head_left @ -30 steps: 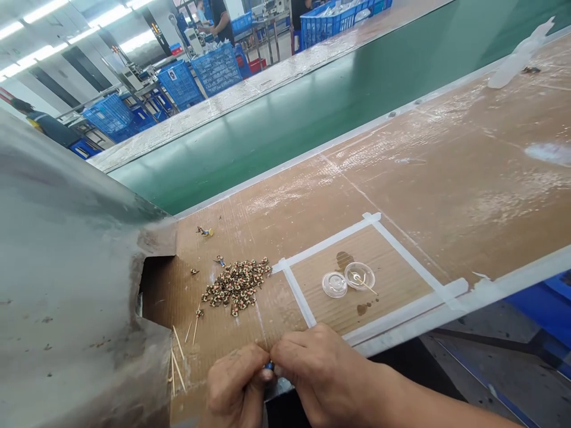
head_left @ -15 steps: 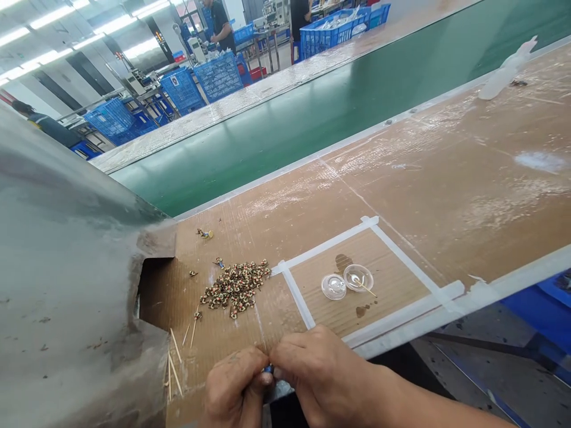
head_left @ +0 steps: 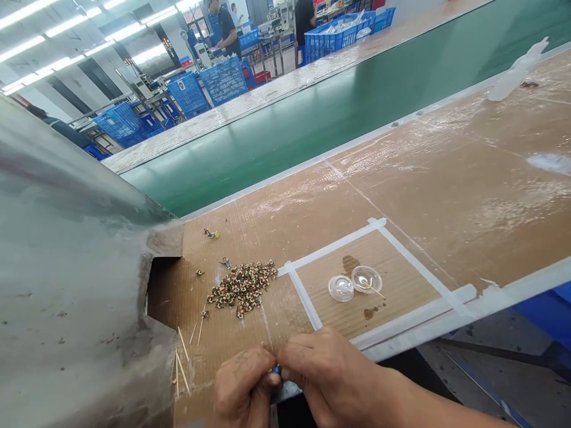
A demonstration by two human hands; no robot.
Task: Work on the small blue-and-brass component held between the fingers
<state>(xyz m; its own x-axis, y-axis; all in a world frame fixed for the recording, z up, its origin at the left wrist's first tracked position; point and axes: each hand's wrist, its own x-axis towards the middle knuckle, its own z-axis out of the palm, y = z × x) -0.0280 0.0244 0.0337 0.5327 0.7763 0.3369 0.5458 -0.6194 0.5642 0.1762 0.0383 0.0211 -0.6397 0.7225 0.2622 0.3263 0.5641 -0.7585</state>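
Note:
At the table's near edge, my left hand [head_left: 243, 380] and my right hand [head_left: 332, 371] meet, thumbs and fingers pinched together. Between them shows a small blue piece [head_left: 275, 370], most of it hidden by the fingers. Beyond my hands lies a heap of tiny painted figure parts [head_left: 243, 288], cream, dark and red. A small figure with blue on it [head_left: 225, 263] rests at the back of the heap, and another with a yellow base [head_left: 211, 234] lies farther off. Several thin wooden sticks [head_left: 181, 368] are scattered to the left of my hands.
A tape-framed cardboard area [head_left: 312, 297] holds a clear cup [head_left: 366, 279] with a stick in it and a clear lid [head_left: 341, 288]. A metal housing [head_left: 89, 267] stands at left. Behind run a green belt [head_left: 285, 142] and blue crates [head_left: 223, 80]. A white bottle [head_left: 517, 71] stands far right.
The whole view has shifted slightly, so things appear a little farther right. Both hands keep the same pinch on the blue piece.

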